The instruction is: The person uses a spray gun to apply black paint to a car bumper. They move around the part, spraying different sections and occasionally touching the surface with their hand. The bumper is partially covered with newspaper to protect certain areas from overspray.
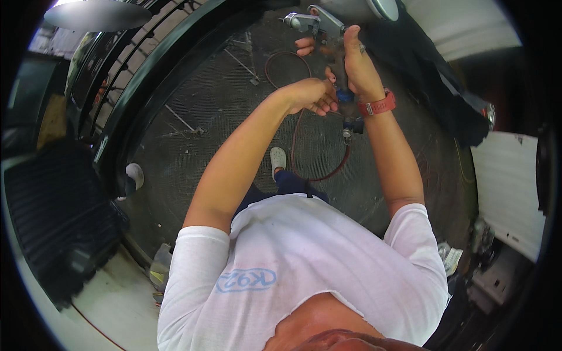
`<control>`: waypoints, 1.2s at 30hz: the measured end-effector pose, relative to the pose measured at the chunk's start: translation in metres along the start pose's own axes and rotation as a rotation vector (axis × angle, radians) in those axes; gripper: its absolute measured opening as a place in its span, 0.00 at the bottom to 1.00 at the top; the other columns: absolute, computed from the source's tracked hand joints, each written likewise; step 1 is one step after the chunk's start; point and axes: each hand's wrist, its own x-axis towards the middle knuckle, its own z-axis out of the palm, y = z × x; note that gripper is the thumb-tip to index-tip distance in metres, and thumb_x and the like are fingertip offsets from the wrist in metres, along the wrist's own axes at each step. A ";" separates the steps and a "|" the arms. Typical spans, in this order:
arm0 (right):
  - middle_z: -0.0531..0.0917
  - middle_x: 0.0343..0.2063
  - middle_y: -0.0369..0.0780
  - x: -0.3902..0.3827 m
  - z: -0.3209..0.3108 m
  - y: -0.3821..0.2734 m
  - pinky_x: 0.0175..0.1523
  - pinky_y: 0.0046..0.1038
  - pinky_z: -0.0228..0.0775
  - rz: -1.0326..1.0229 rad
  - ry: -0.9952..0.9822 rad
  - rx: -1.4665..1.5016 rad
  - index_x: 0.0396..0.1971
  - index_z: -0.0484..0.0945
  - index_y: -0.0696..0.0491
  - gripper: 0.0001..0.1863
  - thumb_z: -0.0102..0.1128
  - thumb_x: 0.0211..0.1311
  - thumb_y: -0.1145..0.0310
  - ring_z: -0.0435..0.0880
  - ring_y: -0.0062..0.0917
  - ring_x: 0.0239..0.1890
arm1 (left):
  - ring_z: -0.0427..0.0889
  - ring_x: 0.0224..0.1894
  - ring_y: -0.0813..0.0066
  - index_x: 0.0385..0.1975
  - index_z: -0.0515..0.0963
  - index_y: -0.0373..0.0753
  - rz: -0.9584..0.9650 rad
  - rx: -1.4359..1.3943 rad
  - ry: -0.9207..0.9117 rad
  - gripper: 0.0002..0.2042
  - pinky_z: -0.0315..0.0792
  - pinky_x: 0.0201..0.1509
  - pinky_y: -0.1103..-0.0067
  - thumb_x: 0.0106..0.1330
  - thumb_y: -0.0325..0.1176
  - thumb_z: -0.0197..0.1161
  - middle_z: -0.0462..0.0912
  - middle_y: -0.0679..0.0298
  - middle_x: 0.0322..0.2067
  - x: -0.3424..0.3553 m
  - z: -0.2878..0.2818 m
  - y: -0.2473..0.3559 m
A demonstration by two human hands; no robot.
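Note:
A metal spray gun (pixel 325 22) is held up in front of me at the top of the view. My right hand (pixel 362 69) wraps round its handle, thumb upward, with fingertips showing by the trigger. At the base of the handle sits a blue ring fitting (pixel 344 95). Beside it, my left hand (pixel 309 96) has its fingers curled in against this fitting; the exact contact is partly hidden. A metal coupling (pixel 347 133) hangs below, joined to a thin reddish air hose (pixel 339 168). A red wristwatch (pixel 377 104) is on my right wrist.
The hose loops over the dark textured floor (pixel 234 140). Thin metal stands (pixel 184 120) lie at the left, near a long curved dark panel (pixel 146 70). Dark draped material (pixel 433 76) hangs at the right. A pale clog (pixel 278 158) and another pale shoe (pixel 135 174) show below.

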 end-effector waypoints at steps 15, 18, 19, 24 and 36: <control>0.90 0.52 0.40 -0.101 0.092 0.021 0.32 0.20 0.69 0.104 0.286 -0.026 0.77 0.67 0.50 0.50 0.26 0.76 0.23 0.87 0.19 0.51 | 0.62 0.25 0.88 0.40 0.73 0.39 -0.296 -0.156 -0.445 0.13 0.60 0.31 0.84 0.79 0.40 0.46 0.64 0.79 0.24 -0.037 0.021 -0.091; 0.89 0.54 0.41 -0.123 0.103 0.021 0.32 0.20 0.69 0.133 0.346 0.011 0.78 0.65 0.50 0.52 0.25 0.75 0.21 0.87 0.20 0.52 | 0.60 0.23 0.89 0.40 0.73 0.39 -0.357 -0.208 -0.491 0.13 0.57 0.28 0.84 0.79 0.41 0.45 0.61 0.80 0.22 -0.039 0.035 -0.103; 0.89 0.54 0.41 -0.128 0.104 0.021 0.32 0.19 0.69 0.135 0.354 0.007 0.78 0.65 0.50 0.53 0.26 0.74 0.21 0.88 0.20 0.52 | 0.59 0.22 0.89 0.40 0.73 0.39 -0.385 -0.217 -0.503 0.13 0.56 0.27 0.84 0.79 0.40 0.45 0.61 0.81 0.22 -0.041 0.041 -0.104; 0.88 0.56 0.44 -0.159 0.107 0.023 0.31 0.19 0.68 0.141 0.421 0.050 0.79 0.63 0.52 0.58 0.27 0.69 0.17 0.88 0.23 0.52 | 0.59 0.22 0.89 0.40 0.73 0.39 -0.443 -0.187 -0.574 0.12 0.56 0.27 0.84 0.78 0.39 0.46 0.60 0.81 0.22 -0.045 0.064 -0.111; 0.83 0.62 0.49 -0.176 0.084 0.029 0.30 0.18 0.69 0.141 0.423 0.026 0.83 0.51 0.52 0.67 0.28 0.59 0.10 0.86 0.29 0.58 | 0.57 0.25 0.86 0.30 0.65 0.51 -0.353 0.028 -0.620 0.12 0.56 0.33 0.81 0.81 0.41 0.45 0.60 0.80 0.24 -0.010 0.075 -0.115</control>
